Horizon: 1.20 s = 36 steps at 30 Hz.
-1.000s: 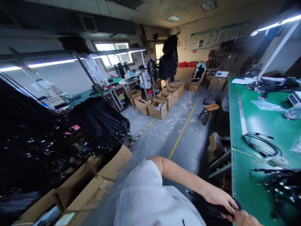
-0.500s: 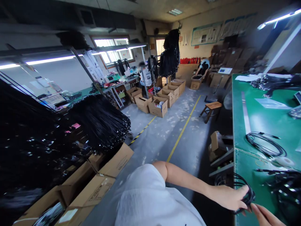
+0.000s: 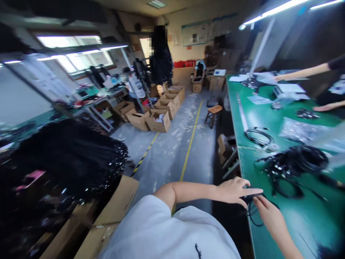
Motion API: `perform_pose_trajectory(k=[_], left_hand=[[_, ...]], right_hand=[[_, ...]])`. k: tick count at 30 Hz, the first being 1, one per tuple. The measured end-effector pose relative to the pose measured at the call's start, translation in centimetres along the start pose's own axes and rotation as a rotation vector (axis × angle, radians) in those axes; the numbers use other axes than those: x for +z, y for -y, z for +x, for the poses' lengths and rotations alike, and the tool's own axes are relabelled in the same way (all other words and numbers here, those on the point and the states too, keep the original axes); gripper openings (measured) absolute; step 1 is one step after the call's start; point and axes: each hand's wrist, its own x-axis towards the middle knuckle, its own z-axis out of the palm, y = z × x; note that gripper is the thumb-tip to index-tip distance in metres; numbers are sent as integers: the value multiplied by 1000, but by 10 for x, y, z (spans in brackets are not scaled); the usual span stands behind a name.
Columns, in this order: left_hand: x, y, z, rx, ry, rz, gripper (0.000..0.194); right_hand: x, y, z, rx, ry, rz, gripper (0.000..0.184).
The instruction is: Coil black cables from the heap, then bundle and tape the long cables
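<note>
At the near edge of the green table, my left hand is around a coiled black cable, with one finger stretched over it. My right hand meets it from the right, thumb and fingers pinched on the same cable. Loops of the cable hang below the fingers, over the table edge. Part of the coil is hidden behind the hands. On the table beyond lies a heap of black cables, and farther back a single coiled black cable.
Across the green table, a co-worker's arms reach in over plastic bags and small parts. A wooden stool stands on the floor by the table. Cardboard boxes and a hanging bundle of black cables are to the left.
The view has swung right, bringing more of the table and a co-worker into sight. My left hand's finger has stretched out over the coil, and my right hand has come further into view.
</note>
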Motion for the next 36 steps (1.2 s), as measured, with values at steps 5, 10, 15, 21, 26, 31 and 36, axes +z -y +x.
perform_pose_trajectory(k=[5, 10, 15, 21, 26, 31, 36], left_hand=[[-27, 9, 21, 297, 52, 270, 43], [-6, -11, 45, 283, 195, 238, 36], [34, -22, 39, -140, 210, -105, 64], [11, 6, 32, 169, 500, -372, 82], [18, 1, 38, 424, 547, -139, 54], [45, -12, 31, 157, 448, 153, 60], [14, -26, 13, 173, 647, -38, 60]], right_hand=[[-15, 41, -20, 79, 73, -88, 30], [-18, 46, -27, 149, 70, -120, 23], [-12, 23, -36, 33, 52, -257, 19], [-1, 9, -60, -623, -34, -597, 26], [3, 19, -71, -781, -80, -475, 23], [18, 4, -70, -430, -73, -375, 21], [10, -8, -61, 6, 14, -352, 23]])
